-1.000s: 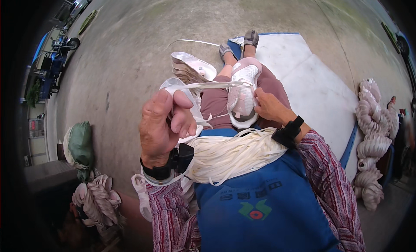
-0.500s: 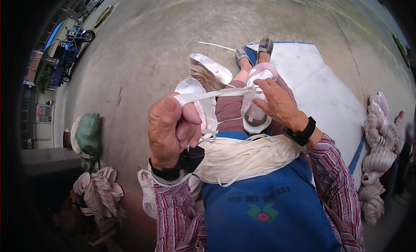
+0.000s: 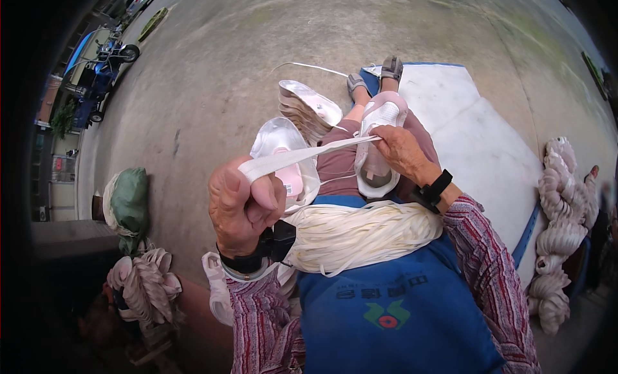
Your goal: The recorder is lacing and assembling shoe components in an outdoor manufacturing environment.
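A flat white shoelace (image 3: 299, 155) is stretched between my two hands above my lap. My left hand (image 3: 241, 210) is closed, with the lace's near end running into its fingers. My right hand (image 3: 407, 156) pinches the lace toward its far end, over a white and pink shoe upper (image 3: 384, 116) lying along my thigh. A second white upper with a pink lining (image 3: 291, 174) lies beyond my left hand, partly hidden by it. Across my lap, on the blue apron (image 3: 412, 309), rests a thick bundle of cream laces (image 3: 367, 239).
A stack of shoe uppers (image 3: 299, 113) stands left of my shins. On the right lies a white board (image 3: 476, 132) with blue edges. Bundled uppers hang at the right (image 3: 557, 213) and lower left (image 3: 145, 280). A green sack (image 3: 129, 200) and a blue three-wheeler (image 3: 96, 81) are at left.
My right hand has closed from spread fingers to a pinch on the lace. My left hand has shifted slightly left and down, showing more of the upper beside it.
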A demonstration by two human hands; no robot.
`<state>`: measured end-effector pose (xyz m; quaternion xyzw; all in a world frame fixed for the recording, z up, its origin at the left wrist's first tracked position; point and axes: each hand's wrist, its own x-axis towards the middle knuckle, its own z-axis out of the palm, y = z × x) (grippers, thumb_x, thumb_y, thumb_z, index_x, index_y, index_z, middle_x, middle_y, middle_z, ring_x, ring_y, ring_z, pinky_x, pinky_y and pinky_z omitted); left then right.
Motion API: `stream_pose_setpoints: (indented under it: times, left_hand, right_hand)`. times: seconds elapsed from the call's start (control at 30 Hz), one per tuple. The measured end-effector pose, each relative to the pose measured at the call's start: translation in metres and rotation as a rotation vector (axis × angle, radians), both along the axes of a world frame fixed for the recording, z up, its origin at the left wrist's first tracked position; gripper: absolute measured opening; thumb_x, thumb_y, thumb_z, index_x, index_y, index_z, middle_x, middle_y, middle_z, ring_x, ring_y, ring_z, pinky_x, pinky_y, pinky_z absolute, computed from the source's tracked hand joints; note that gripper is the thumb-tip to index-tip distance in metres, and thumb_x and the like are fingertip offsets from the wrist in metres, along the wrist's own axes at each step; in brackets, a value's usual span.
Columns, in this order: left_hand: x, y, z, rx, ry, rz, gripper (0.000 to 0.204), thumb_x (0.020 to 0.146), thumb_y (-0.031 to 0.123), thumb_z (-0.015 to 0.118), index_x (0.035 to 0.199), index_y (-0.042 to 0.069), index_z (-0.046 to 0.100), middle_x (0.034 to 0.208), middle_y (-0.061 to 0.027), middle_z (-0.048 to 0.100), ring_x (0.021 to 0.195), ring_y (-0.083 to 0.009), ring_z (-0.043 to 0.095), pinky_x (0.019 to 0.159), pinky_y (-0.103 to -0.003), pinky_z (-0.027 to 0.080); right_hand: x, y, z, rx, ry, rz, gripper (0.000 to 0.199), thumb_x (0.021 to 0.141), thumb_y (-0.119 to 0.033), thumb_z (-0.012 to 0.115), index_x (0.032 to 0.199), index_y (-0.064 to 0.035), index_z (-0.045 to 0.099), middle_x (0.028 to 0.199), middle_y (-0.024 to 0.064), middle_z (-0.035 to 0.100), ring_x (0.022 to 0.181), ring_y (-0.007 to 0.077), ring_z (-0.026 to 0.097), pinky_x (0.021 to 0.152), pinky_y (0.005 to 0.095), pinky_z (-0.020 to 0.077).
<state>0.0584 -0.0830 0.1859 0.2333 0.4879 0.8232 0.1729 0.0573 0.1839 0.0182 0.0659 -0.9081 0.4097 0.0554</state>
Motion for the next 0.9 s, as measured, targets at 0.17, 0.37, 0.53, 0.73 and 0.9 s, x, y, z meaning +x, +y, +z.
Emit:
stream_pose_setpoints:
  times: [0.17, 0.37, 0.53, 0.73, 0.9]
  left_hand:
    - [0.011, -0.009, 0.003, -0.246, 0.114, -0.132, 0.051, 0.096, 0.037, 0.048, 0.07, -0.004, 0.061, 0.052, -0.005, 0.052, 0.039, -0.007, 0.039, 0.038, -0.022, 0.025]
    - [0.015, -0.009, -0.005, -0.189, 0.09, -0.162, 0.051, 0.093, 0.04, 0.05, 0.068, -0.002, 0.063, 0.052, -0.0058, 0.054, 0.041, -0.0072, 0.04, 0.04, -0.022, 0.027]
    - [0.013, 0.012, 0.032, -0.36, 0.28, -0.29, 0.046, 0.091, 0.037, 0.053, 0.075, -0.004, 0.068, 0.066, -0.0127, 0.065, 0.058, -0.0221, 0.063, 0.054, -0.03, 0.047]
    - [-0.004, 0.007, -0.005, -0.153, 0.093, -0.356, 0.051, 0.095, 0.041, 0.045, 0.086, -0.005, 0.065, 0.073, -0.0125, 0.066, 0.061, -0.0191, 0.062, 0.056, -0.028, 0.047]
    - [-0.036, 0.053, -0.06, -0.527, 0.07, -0.048, 0.036, 0.098, 0.023, 0.045, 0.122, -0.003, 0.049, 0.107, -0.0116, 0.06, 0.1, -0.0179, 0.056, 0.089, -0.029, 0.044]
  right_hand:
    - [0.005, 0.005, 0.059, -0.082, 0.039, -0.084, 0.015, 0.09, -0.013, 0.053, 0.092, -0.0002, 0.061, 0.082, 0.0172, 0.063, 0.075, 0.0305, 0.061, 0.068, 0.0352, 0.0473]
    - [0.004, 0.003, 0.077, -0.022, -0.018, 0.03, 0.021, 0.089, -0.02, 0.054, 0.104, -0.0076, 0.06, 0.081, 0.0199, 0.064, 0.077, 0.0365, 0.063, 0.069, 0.0426, 0.0485]
    - [0.016, -0.008, 0.049, 0.007, -0.067, 0.218, 0.033, 0.088, -0.015, 0.052, 0.121, -0.0092, 0.052, 0.085, 0.02, 0.064, 0.079, 0.0361, 0.063, 0.068, 0.0439, 0.0487]
    - [0.02, 0.008, 0.093, -0.229, 0.131, 0.185, 0.018, 0.09, -0.015, 0.051, 0.1, -0.0032, 0.061, 0.08, 0.0156, 0.062, 0.074, 0.0302, 0.062, 0.067, 0.0378, 0.0475]
    - [0.027, 0.013, 0.17, -0.416, 0.097, 0.2, 0.026, 0.096, -0.022, 0.048, 0.089, -0.001, 0.061, 0.071, 0.0068, 0.054, 0.063, 0.0138, 0.052, 0.059, 0.0271, 0.0425]
